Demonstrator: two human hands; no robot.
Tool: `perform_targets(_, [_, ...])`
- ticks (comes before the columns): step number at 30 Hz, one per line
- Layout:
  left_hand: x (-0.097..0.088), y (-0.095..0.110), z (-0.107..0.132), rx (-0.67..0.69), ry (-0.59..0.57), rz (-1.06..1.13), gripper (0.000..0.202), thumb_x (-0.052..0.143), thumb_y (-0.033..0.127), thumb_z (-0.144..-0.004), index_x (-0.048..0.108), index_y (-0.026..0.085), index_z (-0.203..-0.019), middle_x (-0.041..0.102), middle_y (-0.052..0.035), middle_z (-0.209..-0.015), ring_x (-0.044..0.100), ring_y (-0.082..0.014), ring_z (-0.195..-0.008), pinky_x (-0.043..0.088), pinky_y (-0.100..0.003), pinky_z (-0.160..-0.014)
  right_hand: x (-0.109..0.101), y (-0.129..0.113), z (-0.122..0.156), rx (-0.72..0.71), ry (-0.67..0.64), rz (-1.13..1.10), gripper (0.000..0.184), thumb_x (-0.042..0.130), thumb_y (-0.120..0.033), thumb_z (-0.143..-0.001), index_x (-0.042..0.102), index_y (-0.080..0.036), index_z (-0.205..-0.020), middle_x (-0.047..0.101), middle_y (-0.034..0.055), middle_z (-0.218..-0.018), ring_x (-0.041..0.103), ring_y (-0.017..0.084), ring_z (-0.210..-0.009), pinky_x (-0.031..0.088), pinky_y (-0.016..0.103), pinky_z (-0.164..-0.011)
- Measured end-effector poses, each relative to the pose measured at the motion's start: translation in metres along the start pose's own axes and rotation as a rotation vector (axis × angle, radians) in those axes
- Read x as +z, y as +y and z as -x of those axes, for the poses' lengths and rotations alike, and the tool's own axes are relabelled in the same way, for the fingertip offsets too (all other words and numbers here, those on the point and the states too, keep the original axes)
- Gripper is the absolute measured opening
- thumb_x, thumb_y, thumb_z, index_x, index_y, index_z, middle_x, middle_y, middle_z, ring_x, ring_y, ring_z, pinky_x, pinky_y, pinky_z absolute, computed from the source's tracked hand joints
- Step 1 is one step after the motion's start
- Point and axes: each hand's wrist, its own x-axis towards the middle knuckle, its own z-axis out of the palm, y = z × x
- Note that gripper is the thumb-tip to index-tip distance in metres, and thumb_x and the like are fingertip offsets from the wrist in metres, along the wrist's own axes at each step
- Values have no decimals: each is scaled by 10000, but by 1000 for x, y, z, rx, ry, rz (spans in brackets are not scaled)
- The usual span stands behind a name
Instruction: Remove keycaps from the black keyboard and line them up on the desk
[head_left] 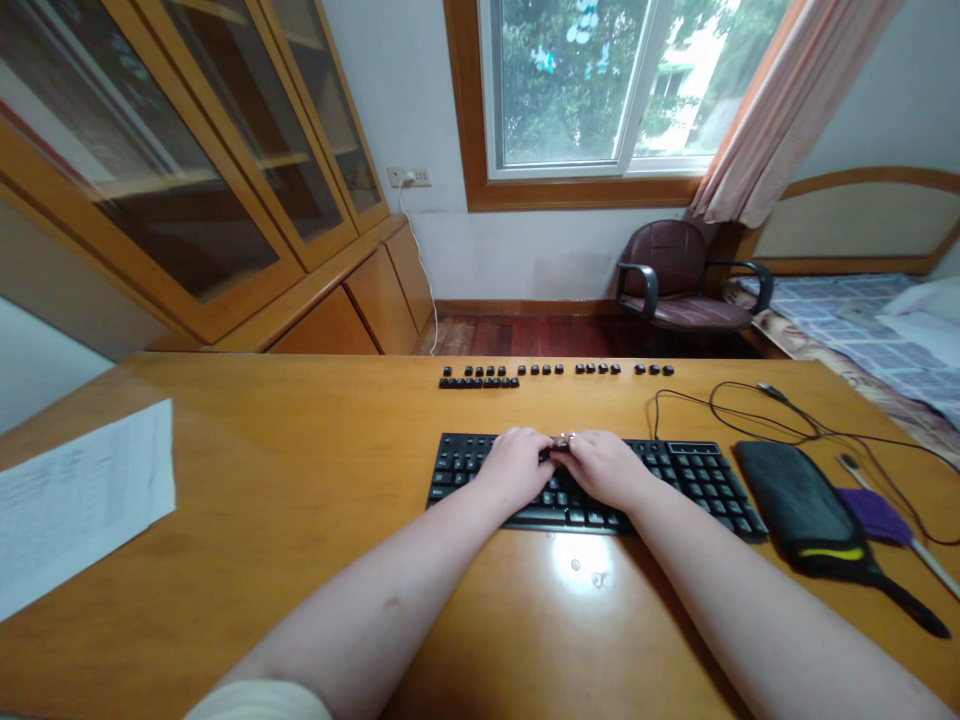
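A black keyboard (547, 515) lies on the wooden desk, with white-marked keys and a number pad on its right. My left hand (514, 465) rests over its upper middle, fingers bent and closed. Against it, fingertip to fingertip, is my right hand (604, 467), closed in the same way. Between the fingertips, at the keyboard's back edge, a small dark piece with shiny bits shows; what it is, I cannot make out. The hands and wrists hide the keys under them. Loose black keycaps (480, 383) stand in two rows near the desk's far edge.
Right of the keyboard lie a black pouch (799, 495), a purple cloth piece (874, 514), a white-handled brush (930, 565) and a coiled black cable (720, 405). Written paper sheets (90, 500) lie at the left. Beyond the desk (315, 450) stands an armchair (667, 270).
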Motion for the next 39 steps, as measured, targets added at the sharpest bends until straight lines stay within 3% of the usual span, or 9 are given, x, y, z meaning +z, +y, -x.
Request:
perform_targets(8, [3, -3, 0, 13, 34, 39, 246, 536, 401, -825, 695, 249, -935, 682, -45, -881, 594, -222, -867, 457, -346, -800, 0, 1, -2, 213, -26, 15, 231, 444, -352, -896, 594, -188, -833, 667, 71, -747, 628, 194, -696, 453, 284, -621])
perform_targets(18, [3, -7, -2, 24, 101, 236, 184, 578, 350, -812, 694, 246, -911, 684, -9, -882, 603, -171, -830, 459, -271, -727, -1, 1, 2, 67, 90, -5, 239, 444, -315, -899, 613, -169, -813, 687, 113, -782, 645, 215, -733, 490, 331, -690])
perform_targets(24, [3, -5, 1, -18, 155, 282, 255, 577, 310, -816, 654, 240, -1048, 686, -17, -934, 601, -180, -869, 462, -291, -790, -5, 2, -4, 286, 200, -187, 229, 487, -347, -876, 642, -183, -835, 699, 76, -815, 655, 201, -751, 509, 303, -662])
perform_targets(28, [0, -3, 2, -37, 201, 327, 257, 576, 278, -819, 659, 209, -1051, 691, -33, -913, 607, -182, -852, 462, -300, -807, -5, 3, -6, 333, 218, -299, 234, 500, -349, -868, 667, -187, -849, 706, 59, -826, 662, 188, -761, 518, 289, -678])
perform_targets(33, [-1, -3, 1, -44, 250, 369, 226, 572, 281, -824, 678, 184, -999, 689, -40, -842, 610, -179, -783, 472, -293, -746, -6, 2, -6, 295, 171, -295, 231, 475, -302, -883, 684, -204, -879, 716, 45, -865, 669, 188, -807, 525, 300, -731])
perform_targets(39, [-1, -3, 3, -51, 301, 414, 189, 581, 267, -820, 691, 180, -946, 687, -36, -801, 611, -168, -749, 471, -272, -714, -8, 0, -5, 116, 191, -270, 190, 485, -256, -879, 661, -208, -932, 713, 51, -881, 672, 184, -820, 539, 295, -736])
